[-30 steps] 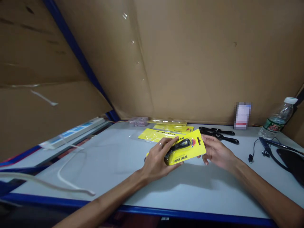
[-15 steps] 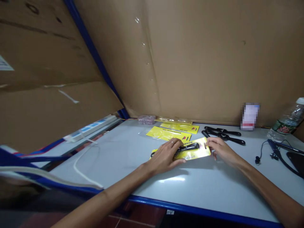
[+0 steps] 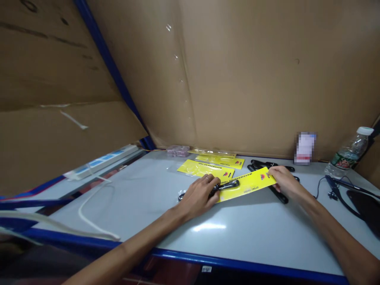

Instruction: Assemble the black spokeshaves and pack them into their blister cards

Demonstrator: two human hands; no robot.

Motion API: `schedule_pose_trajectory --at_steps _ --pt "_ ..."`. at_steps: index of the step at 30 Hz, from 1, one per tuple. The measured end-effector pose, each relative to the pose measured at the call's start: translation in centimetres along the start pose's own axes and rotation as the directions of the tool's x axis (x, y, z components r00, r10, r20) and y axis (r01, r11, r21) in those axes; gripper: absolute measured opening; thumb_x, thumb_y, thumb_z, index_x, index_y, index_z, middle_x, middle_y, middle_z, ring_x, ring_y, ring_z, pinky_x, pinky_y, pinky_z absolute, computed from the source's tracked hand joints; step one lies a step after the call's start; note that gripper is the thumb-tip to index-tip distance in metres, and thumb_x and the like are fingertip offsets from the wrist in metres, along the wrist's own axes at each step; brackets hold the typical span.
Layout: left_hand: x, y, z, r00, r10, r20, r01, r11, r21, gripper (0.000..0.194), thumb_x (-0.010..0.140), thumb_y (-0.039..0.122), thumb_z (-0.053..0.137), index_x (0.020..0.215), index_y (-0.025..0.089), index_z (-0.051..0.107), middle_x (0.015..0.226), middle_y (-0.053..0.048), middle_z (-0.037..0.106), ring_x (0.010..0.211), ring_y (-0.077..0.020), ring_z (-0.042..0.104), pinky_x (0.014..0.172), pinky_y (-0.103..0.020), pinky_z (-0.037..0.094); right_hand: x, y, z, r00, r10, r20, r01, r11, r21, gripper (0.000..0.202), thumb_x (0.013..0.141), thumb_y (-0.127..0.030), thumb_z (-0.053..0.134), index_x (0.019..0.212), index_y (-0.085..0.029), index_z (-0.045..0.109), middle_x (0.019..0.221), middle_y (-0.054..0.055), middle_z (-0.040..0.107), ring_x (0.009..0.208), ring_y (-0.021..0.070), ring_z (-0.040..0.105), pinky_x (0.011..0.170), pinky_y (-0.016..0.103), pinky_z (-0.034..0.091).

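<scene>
My left hand [image 3: 200, 194] is curled over a black spokeshave [image 3: 231, 184] lying on the table, its middle hidden under my fingers. Clear plastic seems to cover the tool, with its left tip poking out past my hand. A yellow printed backing card [image 3: 249, 186] slants up to the right from beneath the spokeshave. My right hand [image 3: 283, 180] pinches the card's right end, near its hang hole. More black spokeshaves [image 3: 279, 194] lie behind and under that end, partly covered by the card and hand.
Yellow cards with clear blisters [image 3: 204, 169] lie behind my left hand, near a pinkish pack [image 3: 178, 151]. A phone-like blurred screen [image 3: 305, 148] leans on the cardboard wall. On the right are a water bottle [image 3: 347, 156] and neckband earphones [image 3: 341, 196]. A power strip [image 3: 101, 162] runs along the left.
My right hand has drawn the yellow card to the right, so more of it shows beyond the spokeshave. My left hand stays over the tool. The view has shifted slightly.
</scene>
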State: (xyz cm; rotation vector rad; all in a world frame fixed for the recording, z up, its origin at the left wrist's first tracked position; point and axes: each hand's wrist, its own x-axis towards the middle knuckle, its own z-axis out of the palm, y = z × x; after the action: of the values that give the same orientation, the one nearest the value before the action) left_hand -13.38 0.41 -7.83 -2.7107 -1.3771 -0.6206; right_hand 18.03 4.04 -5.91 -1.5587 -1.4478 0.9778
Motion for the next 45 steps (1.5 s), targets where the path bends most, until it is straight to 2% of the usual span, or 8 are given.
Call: schedule_pose_trajectory --at_steps 4,8,12,15,23,33,38,45 --pt "-0.2 0.0 0.1 1.000 -0.006 -0.006 0.006 1.000 0.004 0.018 0.092 0.025 0.045 0.105 0.022 0.057 0.102 -0.008 0.063 0.093 -0.0271 0.060 0.081 -0.044 0.051 1.3 -0.4 -6.3 0.958 -0.002 -0.288 -0.004 1.000 -0.023 0.021 0.074 -0.024 0.053 0.053 -0.019 0.054 0.041 0.001 0.053 0.033 0.0103 0.042 0.033 0.022 0.024" --pt "-0.3 0.1 0.1 0.997 0.049 0.063 -0.052 0.997 0.056 0.015 0.094 0.027 0.047 0.102 0.022 0.057 0.104 -0.008 0.061 0.099 -0.0281 0.058 0.085 -0.045 0.049 0.5 -1.4 -12.3 0.825 -0.007 -0.566 0.034 0.999 0.039 0.017 0.077 -0.024 0.053 0.060 -0.021 0.052 0.048 0.004 0.056 0.037 0.0117 0.043 0.035 0.025 0.023" --pt "-0.5 0.0 0.0 0.981 0.168 0.093 -0.168 0.986 -0.013 0.041 0.091 0.059 0.059 0.111 0.023 0.059 0.111 -0.009 0.061 0.101 -0.0283 0.058 0.088 -0.046 0.049 -0.7 -2.0 -14.3 0.714 -0.032 -0.700 0.179 0.974 0.139 0.013 0.079 -0.029 0.056 0.069 -0.024 0.050 0.056 0.003 0.056 0.038 0.0103 0.038 0.035 0.027 0.024" --pt "-0.5 0.4 0.3 0.973 0.223 0.062 -0.222 0.975 -0.030 0.052 0.089 0.063 0.063 0.123 0.024 0.057 0.114 -0.010 0.061 0.102 -0.0286 0.058 0.090 -0.048 0.052 -0.7 -2.1 -13.5 0.715 -0.048 -0.698 0.264 0.943 0.205 0.008 0.079 -0.026 0.054 0.073 -0.023 0.050 0.063 0.003 0.058 0.040 0.0078 0.037 0.037 0.025 0.026" --pt "0.3 2.5 0.6 0.908 0.412 -0.073 -0.400 0.907 0.133 0.066 0.092 0.062 0.057 0.145 0.025 0.046 0.125 -0.016 0.059 0.114 -0.0334 0.061 0.090 -0.051 0.057 0.2 -1.6 -10.8 0.870 -0.063 -0.490 0.230 0.929 0.289 0.010 0.071 -0.029 0.060 0.069 -0.020 0.054 0.057 -0.001 0.055 0.039 0.0089 0.042 0.034 0.022 0.031" --pt "2.8 -7.3 -3.8 0.961 0.258 -0.100 -0.229 0.945 0.234 0.061 0.095 0.060 0.054 0.146 0.026 0.050 0.126 -0.015 0.059 0.115 -0.0320 0.061 0.093 -0.049 0.055 1.5 -0.3 -6.9 0.927 -0.038 -0.374 0.165 0.935 0.313 0.010 0.067 -0.028 0.062 0.069 -0.019 0.057 0.052 -0.003 0.053 0.037 0.0088 0.044 0.033 0.018 0.029" --pt "4.7 -4.5 -3.1 0.931 0.308 -0.195 -0.260 0.936 0.236 0.063 0.096 0.057 0.052 0.151 0.027 0.043 0.132 -0.016 0.056 0.117 -0.0322 0.057 0.097 -0.051 0.052 0.0 -0.8 -0.5 0.982 -0.085 -0.168 0.142 0.918 0.369 0.023 0.071 -0.041 0.066 0.072 -0.021 0.057 0.058 -0.002 0.059 0.040 0.0107 0.049 0.037 0.021 0.035" --pt "7.1 -1.0 -1.0 0.929 0.369 -0.031 -0.343 0.889 0.304 0.080 0.090 0.069 0.057 0.151 0.020 0.041 0.133 -0.020 0.056 0.121 -0.0364 0.055 0.103 -0.054 0.045 -2.4 -1.1 4.2 0.981 -0.196 0.018 0.173 0.903 0.393 0.037 0.074 -0.057 0.069 0.074 -0.022 0.057 0.057 -0.003 0.056 0.043 0.0118 0.048 0.040 0.023 0.036"
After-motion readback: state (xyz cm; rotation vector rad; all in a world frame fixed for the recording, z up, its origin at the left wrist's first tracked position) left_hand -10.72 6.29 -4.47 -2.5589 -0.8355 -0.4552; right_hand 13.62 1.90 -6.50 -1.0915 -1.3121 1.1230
